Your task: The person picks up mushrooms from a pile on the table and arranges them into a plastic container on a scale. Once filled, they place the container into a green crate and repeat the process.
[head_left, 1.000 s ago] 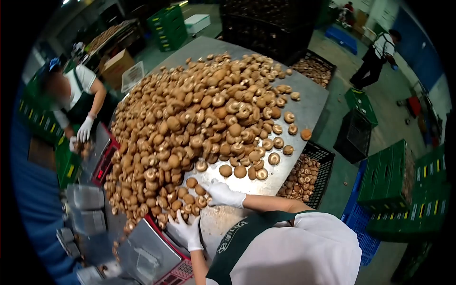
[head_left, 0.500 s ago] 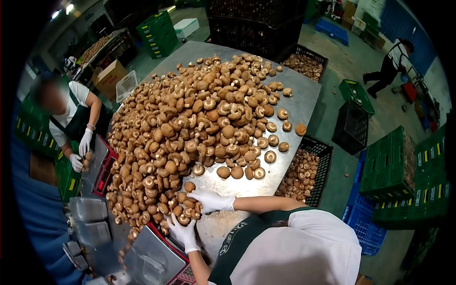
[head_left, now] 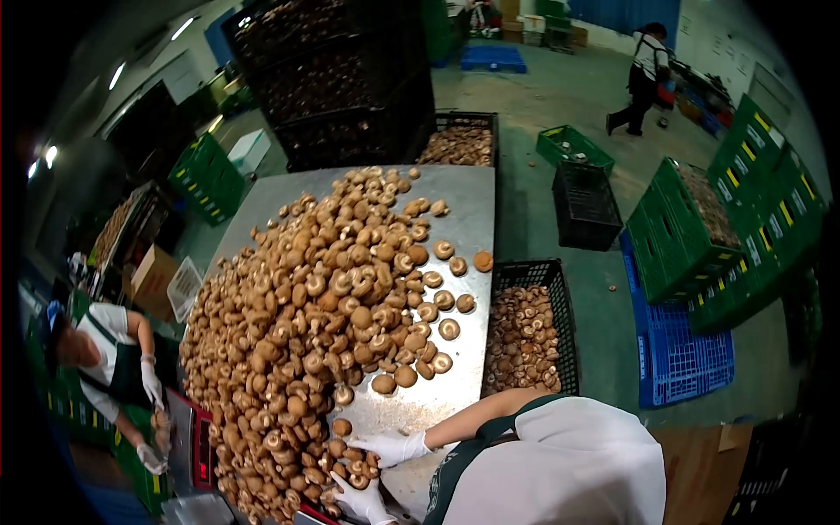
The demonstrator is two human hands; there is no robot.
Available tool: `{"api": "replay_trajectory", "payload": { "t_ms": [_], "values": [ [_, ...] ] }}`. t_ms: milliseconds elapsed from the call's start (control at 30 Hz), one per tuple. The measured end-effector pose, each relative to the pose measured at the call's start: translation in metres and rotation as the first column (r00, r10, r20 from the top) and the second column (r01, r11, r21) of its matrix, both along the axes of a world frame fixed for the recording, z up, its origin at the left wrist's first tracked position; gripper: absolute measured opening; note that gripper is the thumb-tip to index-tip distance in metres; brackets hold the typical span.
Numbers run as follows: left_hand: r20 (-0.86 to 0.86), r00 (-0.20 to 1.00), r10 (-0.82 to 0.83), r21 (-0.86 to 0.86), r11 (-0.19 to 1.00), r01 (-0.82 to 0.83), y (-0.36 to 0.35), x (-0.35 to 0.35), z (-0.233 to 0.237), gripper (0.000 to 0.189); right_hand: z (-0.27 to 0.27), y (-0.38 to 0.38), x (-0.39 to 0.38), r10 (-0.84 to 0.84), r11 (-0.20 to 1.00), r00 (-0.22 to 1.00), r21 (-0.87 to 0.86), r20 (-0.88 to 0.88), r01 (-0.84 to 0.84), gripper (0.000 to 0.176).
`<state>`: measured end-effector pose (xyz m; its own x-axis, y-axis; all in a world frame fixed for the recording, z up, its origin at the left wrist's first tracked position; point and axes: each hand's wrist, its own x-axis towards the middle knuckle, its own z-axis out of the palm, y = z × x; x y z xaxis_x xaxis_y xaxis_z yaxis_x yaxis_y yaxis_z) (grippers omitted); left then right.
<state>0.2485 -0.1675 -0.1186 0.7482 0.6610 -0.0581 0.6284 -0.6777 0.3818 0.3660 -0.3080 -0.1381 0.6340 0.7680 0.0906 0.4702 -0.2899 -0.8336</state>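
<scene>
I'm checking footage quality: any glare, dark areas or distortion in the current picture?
Head view: bright glare on the metal table beside the mushrooms; head view: stacked black crates largely in shadow; head view: black corners and curved, wide-angle stretching toward the edges.

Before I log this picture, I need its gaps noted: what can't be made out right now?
- Left hand: head view, cut off near the wrist by the bottom edge.
- Red-edged device: head view, mostly cut off by the same edge.
- Red display: head view, reading too small and blurred.
- Tabletop under the mushrooms: head view, hidden by them.
</scene>
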Motion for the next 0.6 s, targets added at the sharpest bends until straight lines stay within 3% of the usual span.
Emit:
{"api": "replay_trajectory", "payload": {
  "t_ms": [133, 233, 267, 300, 333, 367, 400, 433, 467, 600],
  "values": [
    [-0.044, 0.999, 0.017, -0.040, 0.999, -0.019, 0.006, 0.005, 0.005, 0.108, 0.012, -0.003, -0.001, -0.009, 1.000, 1.000, -0.018, 0.022, 0.009, 0.081],
    [0.037, 0.999, -0.027, -0.008, 1.000, 0.027, 0.029, -0.007, -0.036, 0.105, 0.026, -0.010, -0.006, -0.012, 0.999, 0.988, -0.032, -0.153, 0.007, 0.077],
    [0.064, 0.998, -0.026, 0.021, 0.999, 0.025, 0.031, -0.005, -0.043, 0.105, -0.021, 0.004, -0.011, -0.062, 0.975, 0.998, 0.214, 0.005, 0.060, 0.078],
    [-0.060, 0.998, 0.015, -0.030, 0.999, -0.017, 0.012, -0.002, -0.008, 0.108, -0.030, 0.008, -0.015, -0.056, 0.986, 0.997, 0.154, -0.056, 0.064, 0.079],
    [-0.052, 0.999, 0.000, -0.033, 0.999, -0.001, 0.008, -0.008, 0.002, 0.108, -0.016, 0.002, -0.014, -0.053, 0.994, 0.991, 0.093, -0.119, 0.064, 0.080],
    [-0.039, 0.992, -0.119, 0.031, 0.992, 0.120, 0.004, -0.012, 0.009, 0.099, -0.005, -0.010, -0.020, -0.042, 0.997, 0.997, 0.063, -0.060, 0.046, 0.080],
    [-0.034, 0.972, -0.234, 0.097, 0.967, 0.236, 0.001, -0.016, 0.015, 0.092, -0.007, -0.010, -0.022, -0.014, 1.000, 0.983, 0.020, -0.182, 0.018, 0.081],
    [-0.039, 0.938, -0.344, 0.162, 0.924, 0.346, 0.001, -0.019, 0.020, 0.087, -0.010, -0.011, -0.028, -0.032, 0.992, 0.989, 0.119, -0.147, 0.050, 0.082],
    [-0.038, 0.935, -0.354, 0.162, 0.921, 0.355, 0.002, -0.018, 0.026, 0.087, -0.014, -0.011, -0.032, -0.055, 0.973, 0.992, 0.219, -0.113, 0.079, 0.082],
    [-0.059, 0.939, -0.339, -0.078, 0.939, 0.334, -0.006, 0.002, 0.068, 0.094, 0.003, -0.009, -0.031, -0.066, 0.998, 0.988, 0.016, -0.141, 0.069, 0.083]
  ]
}}
